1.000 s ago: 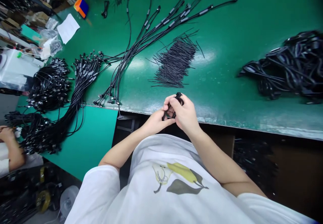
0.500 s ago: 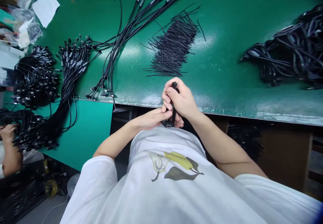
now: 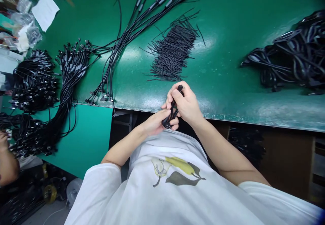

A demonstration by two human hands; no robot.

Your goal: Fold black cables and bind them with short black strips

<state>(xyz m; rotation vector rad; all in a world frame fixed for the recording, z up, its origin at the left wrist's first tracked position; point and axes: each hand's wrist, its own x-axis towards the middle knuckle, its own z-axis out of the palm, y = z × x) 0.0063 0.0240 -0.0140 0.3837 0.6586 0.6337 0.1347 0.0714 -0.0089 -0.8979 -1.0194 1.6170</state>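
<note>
A black cable (image 3: 173, 111), folded into a short bundle, is held between both hands just off the bench's front edge. My right hand (image 3: 188, 104) is closed around its upper part, and a dark connector end pokes out above the thumb. My left hand (image 3: 157, 120) grips the lower part, with a connector showing its metal opening near the fingertips. Some of the fingers are hidden behind the cable. Beyond the hands on the bench lies a pile of thin black ties (image 3: 174, 50).
Long black cables with grey sleeves (image 3: 122, 42) stretch across the green bench (image 3: 223, 49). Bundled cables (image 3: 67, 79) lie at the left, and coiled cables (image 3: 291, 52) at the right. A white paper (image 3: 45, 11) rests at the upper left. Another person's arm (image 3: 7, 160) shows at the left edge.
Both hands have shifted slightly, and the cable's lower connector has come a little to the left. The fingers have changed their placement around the bundle. The view has moved slightly.
</note>
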